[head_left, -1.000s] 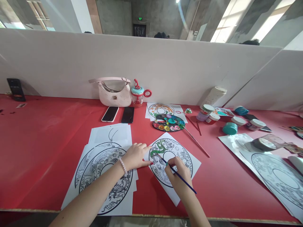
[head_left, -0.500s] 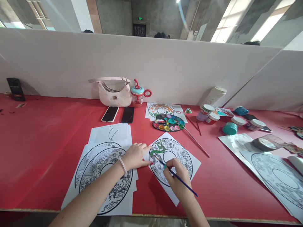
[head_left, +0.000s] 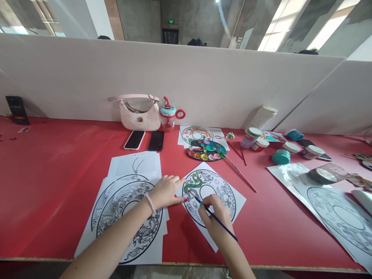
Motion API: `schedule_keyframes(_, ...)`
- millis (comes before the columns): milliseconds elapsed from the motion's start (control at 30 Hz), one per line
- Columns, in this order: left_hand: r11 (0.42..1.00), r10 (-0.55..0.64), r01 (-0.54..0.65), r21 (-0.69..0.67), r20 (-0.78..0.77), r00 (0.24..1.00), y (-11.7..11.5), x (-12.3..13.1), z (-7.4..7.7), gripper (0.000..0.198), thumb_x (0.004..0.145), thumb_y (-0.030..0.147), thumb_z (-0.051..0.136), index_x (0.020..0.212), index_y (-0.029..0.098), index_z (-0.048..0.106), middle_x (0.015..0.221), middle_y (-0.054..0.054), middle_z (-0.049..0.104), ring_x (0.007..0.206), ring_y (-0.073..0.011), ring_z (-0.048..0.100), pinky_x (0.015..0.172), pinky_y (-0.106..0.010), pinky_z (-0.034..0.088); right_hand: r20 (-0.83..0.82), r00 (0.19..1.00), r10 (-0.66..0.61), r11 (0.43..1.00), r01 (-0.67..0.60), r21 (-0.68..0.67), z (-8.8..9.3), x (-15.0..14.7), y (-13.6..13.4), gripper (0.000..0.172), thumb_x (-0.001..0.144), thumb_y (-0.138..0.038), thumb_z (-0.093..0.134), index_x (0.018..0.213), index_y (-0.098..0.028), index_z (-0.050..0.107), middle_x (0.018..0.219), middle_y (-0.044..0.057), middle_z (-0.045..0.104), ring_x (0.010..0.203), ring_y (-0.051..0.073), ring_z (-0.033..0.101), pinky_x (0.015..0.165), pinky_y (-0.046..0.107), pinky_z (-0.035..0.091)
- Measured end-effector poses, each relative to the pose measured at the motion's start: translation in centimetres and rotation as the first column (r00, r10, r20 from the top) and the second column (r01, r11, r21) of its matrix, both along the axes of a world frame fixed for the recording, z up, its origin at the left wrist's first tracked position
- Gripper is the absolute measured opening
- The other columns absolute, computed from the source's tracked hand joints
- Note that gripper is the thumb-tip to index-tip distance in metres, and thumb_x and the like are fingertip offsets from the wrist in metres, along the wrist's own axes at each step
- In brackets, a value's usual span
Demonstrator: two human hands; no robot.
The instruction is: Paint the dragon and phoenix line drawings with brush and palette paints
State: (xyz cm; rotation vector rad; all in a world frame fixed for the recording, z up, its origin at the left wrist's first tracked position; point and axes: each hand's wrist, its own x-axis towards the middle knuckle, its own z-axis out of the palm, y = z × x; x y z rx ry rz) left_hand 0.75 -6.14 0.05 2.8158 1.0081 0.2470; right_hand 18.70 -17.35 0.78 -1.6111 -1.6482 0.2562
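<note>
A white sheet point(head_left: 236, 199) with a printed ring of dragon line art lies turned at an angle; part of the dragon is painted green. My right hand point(head_left: 216, 213) pinches a dark blue paintbrush point(head_left: 221, 223), its tip at the dragon's body on the left of the ring. My left hand point(head_left: 167, 192), a beaded bracelet at the wrist, lies with fingers apart and its fingertips on the sheet's left edge. Under my left forearm is a stack of printed sheets point(head_left: 116, 209). Beyond the sheet sits a paint palette point(head_left: 207, 150) with several colours.
A second brush point(head_left: 241, 174) leans off the palette. Two phones point(head_left: 134, 140) lie before a pink handbag point(head_left: 141, 116) and a red-handled cup point(head_left: 167, 118). Several paint jars point(head_left: 281, 157) stand right, near a tape roll point(head_left: 324, 175) on more sheets. A white partition point(head_left: 203, 85) runs behind.
The brush and my right hand have shifted very slightly left, with the brush's rear end swinging a little. My left hand stays in place on the sheet.
</note>
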Motion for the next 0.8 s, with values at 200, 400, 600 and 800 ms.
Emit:
schedule_keyframes(200, 1.000, 0.000, 0.000, 0.000, -0.005, 1.000, 0.0, 0.0, 0.0, 0.064, 0.080, 0.062, 0.058, 0.126, 0.018, 0.051, 0.099, -0.006, 0.061, 0.089, -0.0230, 0.059, 0.076, -0.034, 0.043, 0.002, 1.000, -0.005, 1.000, 0.005, -0.006, -0.1, -0.4, 0.2, 0.014, 0.076, -0.014, 0.047, 0.067, -0.022, 0.038, 0.064, -0.002, 0.046, 0.059, 0.013, 0.048, 0.056, 0.024, 0.039)
schedule_keyframes(400, 1.000, 0.001, -0.001, 0.001, 0.000, 1.000, 0.0, 0.0, -0.1, 0.064, 0.080, 0.061, 0.060, 0.126, 0.017, 0.051, 0.097, -0.005, 0.061, 0.089, -0.0224, 0.058, 0.077, -0.034, 0.043, 0.014, 0.997, -0.072, 0.997, 0.072, -0.018, 0.2, -0.1, -0.1, 0.016, 0.075, -0.015, 0.048, 0.065, -0.022, 0.037, 0.061, -0.002, 0.046, 0.059, 0.014, 0.047, 0.055, 0.025, 0.037)
schedule_keyframes(600, 1.000, -0.002, 0.002, -0.014, -0.007, 1.000, 0.0, 0.0, 0.1, 0.066, 0.081, 0.064, 0.057, 0.128, 0.017, 0.050, 0.099, -0.006, 0.061, 0.090, -0.0235, 0.058, 0.077, -0.035, 0.043, -0.071, 0.997, -0.037, 0.996, 0.032, -0.078, 1.0, -0.5, 0.2, 0.013, 0.075, -0.018, 0.048, 0.065, -0.022, 0.041, 0.063, -0.001, 0.050, 0.059, 0.014, 0.050, 0.055, 0.025, 0.039)
schedule_keyframes(800, 0.996, -0.031, 0.036, -0.085, 0.051, 0.998, 0.5, -0.3, 0.1, 0.062, 0.079, 0.059, 0.063, 0.126, 0.020, 0.055, 0.096, -0.006, 0.057, 0.089, -0.0219, 0.054, 0.076, -0.033, 0.045, -0.310, 0.950, -0.038, 0.976, -0.030, -0.214, 1.6, 1.8, 0.9, 0.006, 0.073, -0.020, 0.049, 0.076, -0.021, 0.053, 0.070, 0.002, 0.060, 0.064, 0.016, 0.057, 0.056, 0.026, 0.043)
